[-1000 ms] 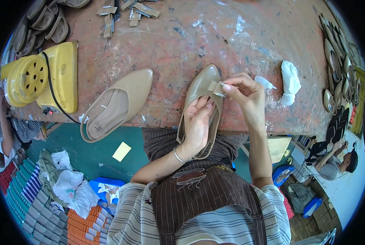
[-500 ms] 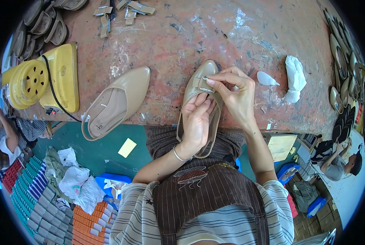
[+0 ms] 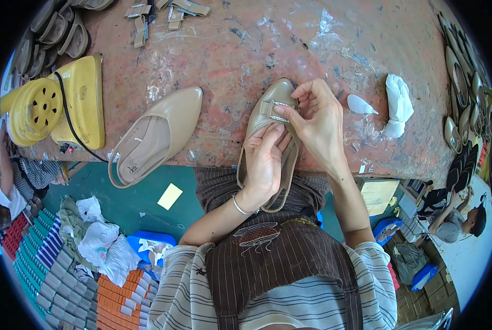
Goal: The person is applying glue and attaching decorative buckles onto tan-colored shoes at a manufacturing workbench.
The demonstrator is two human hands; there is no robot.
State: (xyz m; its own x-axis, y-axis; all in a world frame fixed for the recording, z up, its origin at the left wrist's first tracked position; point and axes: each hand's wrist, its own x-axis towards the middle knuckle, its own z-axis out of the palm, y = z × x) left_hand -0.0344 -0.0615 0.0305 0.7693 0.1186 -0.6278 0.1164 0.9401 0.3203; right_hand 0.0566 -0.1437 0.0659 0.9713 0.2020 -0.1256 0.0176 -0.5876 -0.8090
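A beige pointed slingback shoe point(image 3: 279, 91) rests at the table's front edge, toe pointing away and heel strap over the edge. My left hand point(image 3: 263, 165) grips it, fingers reaching into the opening and the thumb near the top line. Across the upper lies a beige bow point(image 3: 267, 108) with a sparkling rectangular buckle. The right thumb presses on the buckle, while the bent fingers of my right hand point(image 3: 318, 118) curl by the shoe's right side. To the left, a matching beige shoe point(image 3: 182, 118) lies on the table, toe up and to the right.
On the red, worn table point(image 3: 246, 44) are a yellow machine point(image 3: 81, 104) with a black cable, more bows point(image 3: 188, 8), a small white bottle point(image 3: 360, 105) and a white wrapped bundle point(image 3: 398, 104). Shoes point(image 3: 75, 36) crowd both far sides. Co-workers point(image 3: 455, 225) sit at left and right.
My right index finger has come off the bow's edge and moved up and right. The right thumb now lies on the buckle, which sits flatter on the shoe. My left hand keeps its hold.
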